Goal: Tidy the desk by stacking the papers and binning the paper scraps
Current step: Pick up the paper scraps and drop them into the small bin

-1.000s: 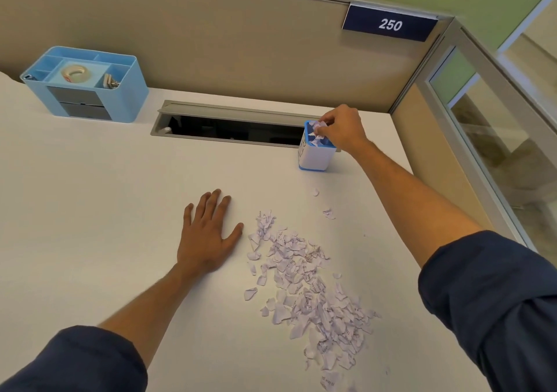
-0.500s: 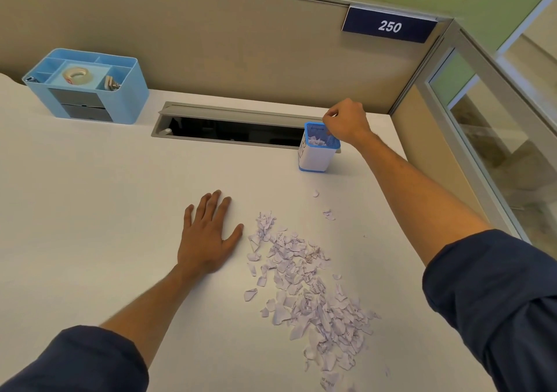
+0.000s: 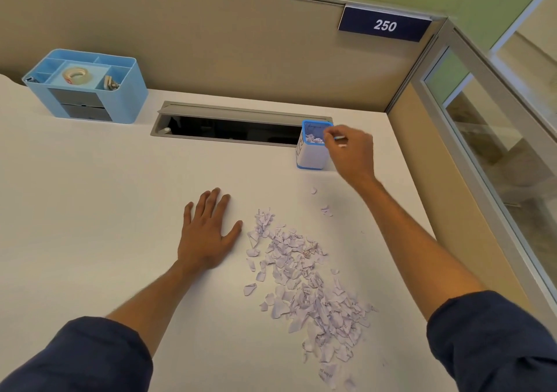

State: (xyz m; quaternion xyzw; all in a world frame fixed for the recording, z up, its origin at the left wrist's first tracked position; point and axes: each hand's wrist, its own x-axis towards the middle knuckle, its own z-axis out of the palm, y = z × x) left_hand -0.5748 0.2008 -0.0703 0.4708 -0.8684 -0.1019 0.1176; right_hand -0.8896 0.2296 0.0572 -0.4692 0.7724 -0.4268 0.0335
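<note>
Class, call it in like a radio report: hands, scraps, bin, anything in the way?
Left hand flat on desk, open. Right hand curled beside small bin; grip unclear. Scrap pile mostly unbinned. Nothing blocks the bin.

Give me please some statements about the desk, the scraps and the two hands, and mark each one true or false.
1. The left hand lies flat on the desk. True.
2. The small blue-rimmed bin is empty. False: paper scraps show inside it.
3. A pile of paper scraps lies on the desk to the right of the left hand. True.
4. The right hand rests on the pile of scraps. False: it is up beside the bin, its fingers curled near the rim.
5. The roll of tape lies loose on the desk. False: it sits in the blue organizer.
</note>
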